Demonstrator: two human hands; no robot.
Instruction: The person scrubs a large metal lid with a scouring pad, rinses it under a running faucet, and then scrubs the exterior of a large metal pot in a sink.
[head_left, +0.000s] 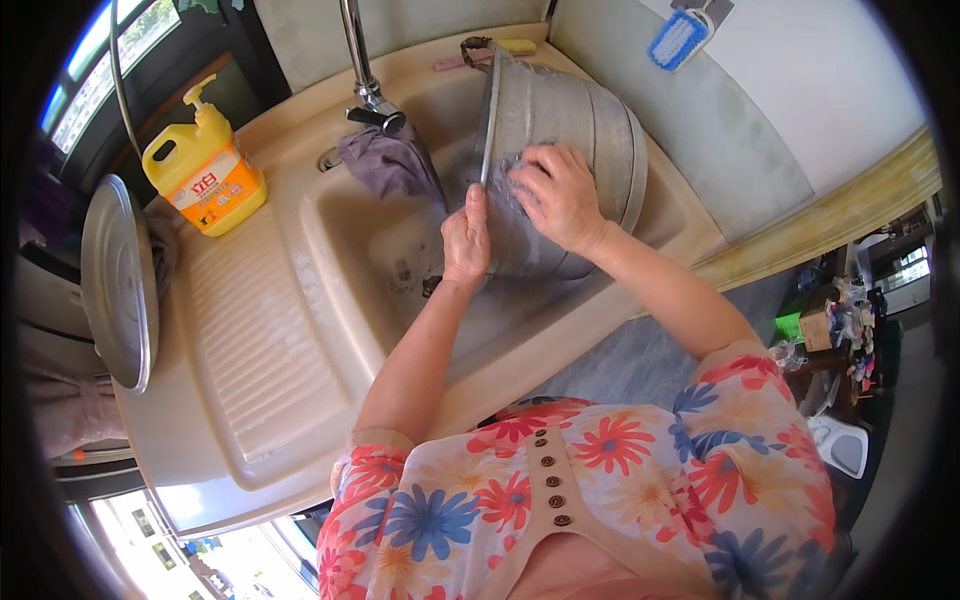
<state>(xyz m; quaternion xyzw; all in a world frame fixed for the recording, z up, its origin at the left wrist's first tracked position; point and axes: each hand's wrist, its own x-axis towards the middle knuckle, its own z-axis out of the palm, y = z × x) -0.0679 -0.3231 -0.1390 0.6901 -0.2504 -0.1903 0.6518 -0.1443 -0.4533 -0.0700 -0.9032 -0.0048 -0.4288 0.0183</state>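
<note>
A large grey metal pot (570, 105) lies tipped on its side in the beige sink (360, 247), its mouth turned to the left. My left hand (466, 238) grips the pot's rim, thumb up along the edge. Pressed against the outer wall, my right hand (559, 191) holds a scrubbing pad (510, 184) that looks like wire mesh, with some suds around it. One pot handle (475, 51) points towards the back of the sink; another dark handle (431, 286) shows low by my left wrist. The pot's inside is mostly hidden.
A chrome faucet (365, 82) rises behind the sink, with a purple-grey cloth (386, 161) draped over the basin edge below it. On the left are a yellow detergent jug (206, 169), a ribbed drainboard (255, 337) and an upright metal lid (116, 285). A blue-white brush (679, 41) hangs on the wall.
</note>
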